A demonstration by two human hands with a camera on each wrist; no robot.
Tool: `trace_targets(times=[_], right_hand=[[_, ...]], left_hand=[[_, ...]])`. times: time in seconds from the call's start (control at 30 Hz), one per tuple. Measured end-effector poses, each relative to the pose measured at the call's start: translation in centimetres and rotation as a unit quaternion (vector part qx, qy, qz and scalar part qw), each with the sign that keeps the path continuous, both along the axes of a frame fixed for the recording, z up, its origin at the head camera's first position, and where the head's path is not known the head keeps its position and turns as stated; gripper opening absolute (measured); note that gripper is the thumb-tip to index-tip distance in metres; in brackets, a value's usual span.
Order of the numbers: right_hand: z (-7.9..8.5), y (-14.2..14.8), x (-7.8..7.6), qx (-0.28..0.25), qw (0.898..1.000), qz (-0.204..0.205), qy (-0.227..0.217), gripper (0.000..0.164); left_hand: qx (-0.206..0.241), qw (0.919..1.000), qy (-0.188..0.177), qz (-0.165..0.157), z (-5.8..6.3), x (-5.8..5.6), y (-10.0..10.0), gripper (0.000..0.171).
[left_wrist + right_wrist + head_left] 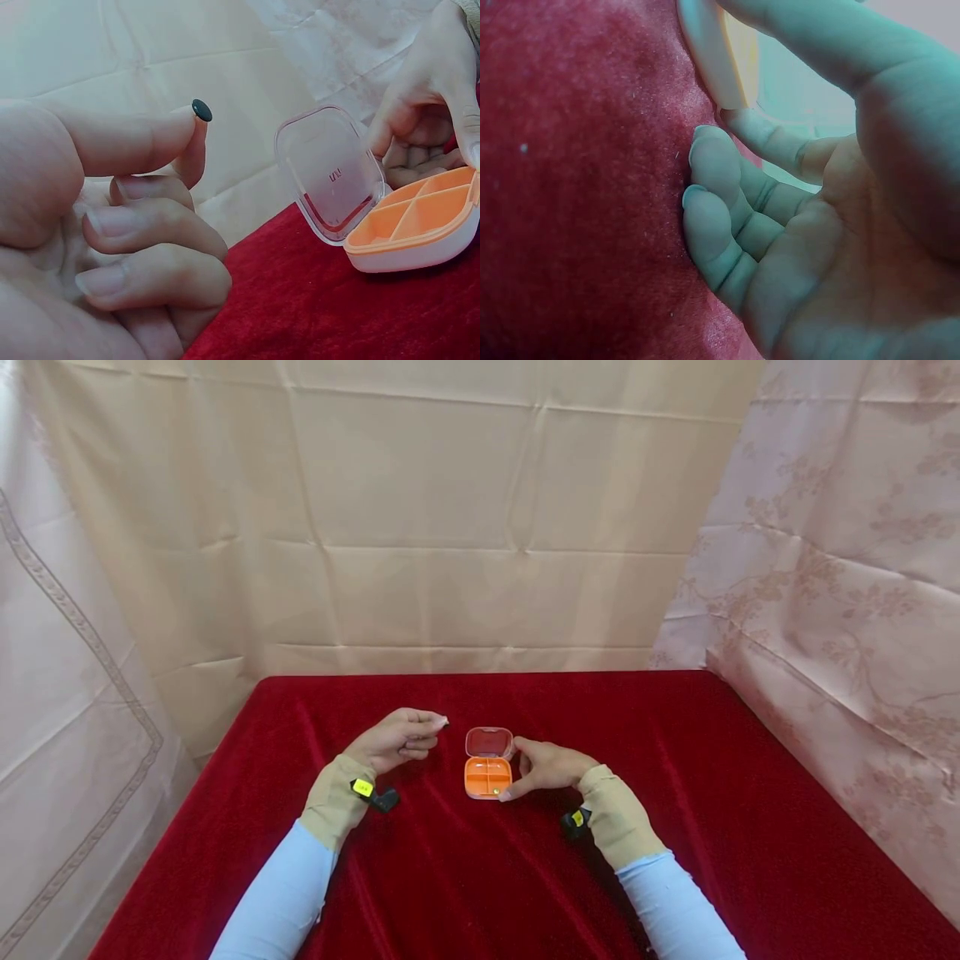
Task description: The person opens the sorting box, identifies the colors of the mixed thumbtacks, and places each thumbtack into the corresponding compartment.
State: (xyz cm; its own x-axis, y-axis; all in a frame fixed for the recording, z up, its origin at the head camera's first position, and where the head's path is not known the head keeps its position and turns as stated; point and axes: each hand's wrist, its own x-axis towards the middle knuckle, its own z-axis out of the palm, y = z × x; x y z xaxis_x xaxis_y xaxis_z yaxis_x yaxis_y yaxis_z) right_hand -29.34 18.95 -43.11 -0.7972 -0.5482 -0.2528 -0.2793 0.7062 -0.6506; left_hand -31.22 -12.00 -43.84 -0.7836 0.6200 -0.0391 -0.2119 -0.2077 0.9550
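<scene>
1. Currently, I see the left hand (401,739) to the left of the box (477,785) and apart from it.
2. Left hand state: thumb and forefinger pinch a small dark disc (202,110) at its edge; the remaining fingers curl toward the palm.
3. Disc position: at the fingertips, outside the box, with its rounded face showing in my left wrist view.
4. Right hand (551,764) state: partly closed at the box's right side. The thumb bears on the near right corner, the forefinger reaches the hinge side, and together they hold the box. The other fingers are bent, close beside the cloth (435,877); I cannot tell whether they touch it.
5. Box position: on the red cloth, between the hands. Crossed dividers split its orange interior into four compartments.
6. Lid (489,743): clear, raised, hinged along the far edge.
7. Near right compartment: I note a small greenish spot (497,791), too small to identify.
8. Surroundings: light blue sleeves (279,893) meet tan wristbands (333,800); a beige curtain (420,527) hangs behind, and a flower-patterned curtain (847,568) hangs at right.
</scene>
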Motion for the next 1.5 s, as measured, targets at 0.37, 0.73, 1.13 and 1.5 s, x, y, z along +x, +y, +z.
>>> trace_targets(times=[0.37, 0.73, 1.13, 1.5], right_hand=[[0.1, -0.2, 0.1, 0.001, 1.0, 0.002, 0.003, 0.055], [-0.1, 0.0, -0.1, -0.005, 1.0, 0.004, 0.008, 0.057], [-0.1, -0.2, 0.1, -0.006, 1.0, -0.001, 0.002, 0.056], [-0.1, -0.2, 0.1, -0.006, 1.0, -0.003, 0.003, 0.055]], left_hand=[[-0.013, 0.9999, 0.005, -0.005, 0.0, 0.2, 0.1, 0.028], [-0.037, 0.9993, 0.01, 0.001, -0.4, 0.2, 0.4, 0.027], [-0.056, 0.9984, -0.004, -0.001, -0.4, 0.3, 0.8, 0.025], [-0.071, 0.9974, -0.012, 0.002, -0.6, 0.3, 1.0, 0.021]])
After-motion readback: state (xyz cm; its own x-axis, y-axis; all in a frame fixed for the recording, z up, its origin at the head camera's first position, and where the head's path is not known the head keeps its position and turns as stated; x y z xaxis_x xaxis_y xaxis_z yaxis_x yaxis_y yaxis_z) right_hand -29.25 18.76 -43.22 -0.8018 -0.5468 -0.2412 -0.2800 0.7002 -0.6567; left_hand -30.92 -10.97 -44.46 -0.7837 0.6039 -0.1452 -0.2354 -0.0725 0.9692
